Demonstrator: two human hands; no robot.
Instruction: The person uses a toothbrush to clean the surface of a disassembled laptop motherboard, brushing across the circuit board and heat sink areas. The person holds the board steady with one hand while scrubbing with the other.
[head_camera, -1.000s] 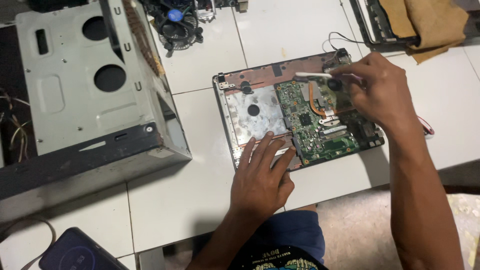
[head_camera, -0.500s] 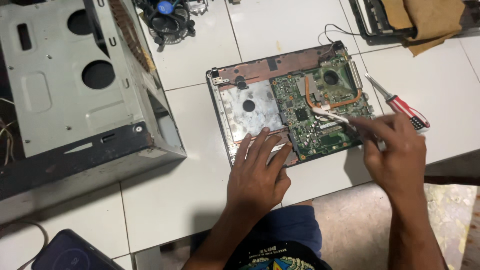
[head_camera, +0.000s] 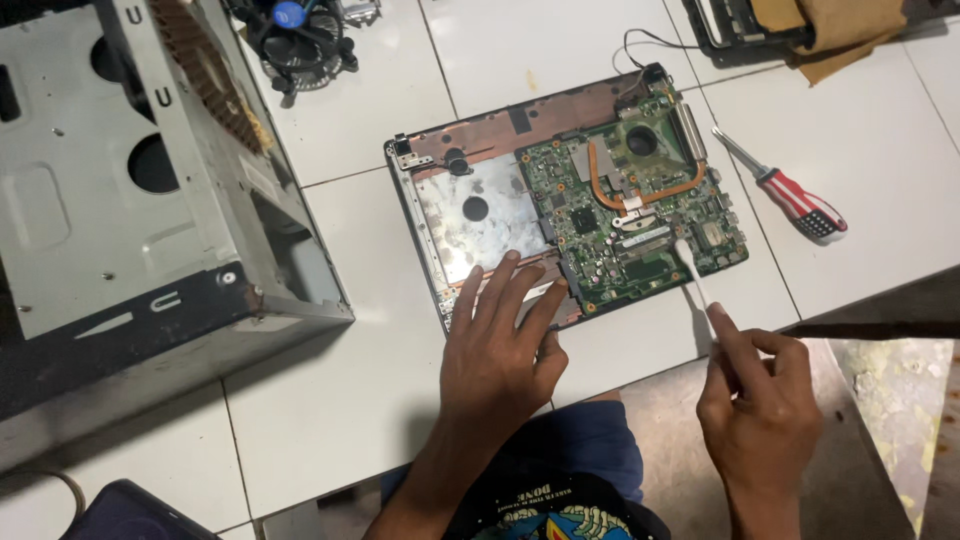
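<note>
Two hands are over the opened laptop base (head_camera: 470, 215) on the white tiled tabletop (head_camera: 560, 60). The left hand (head_camera: 497, 350) lies flat with its fingers (head_camera: 515, 290) spread narrow on the base's front edge, pressing it down, as it did half a second ago. The right hand (head_camera: 757, 410) has drawn back from over the green circuit board (head_camera: 620, 215) toward the tabletop's near edge; its fingers are pinched on a thin white brush (head_camera: 692, 272) whose tip now rests at the board's lower right corner, where a moment earlier it lay across the middle of the board. One second ago that hand was up at the copper heat pipe (head_camera: 640, 190) by the round cooler opening. The red-handled screwdriver (head_camera: 790, 195), then hidden under the hand, lies bare just right of the base. The whole scene has slid left and up in view: the grey computer case (head_camera: 120, 190) is cut by the left edge, the black fan (head_camera: 290, 35) sits at the top, and the tan cloth (head_camera: 830, 25) is at the upper right.
</note>
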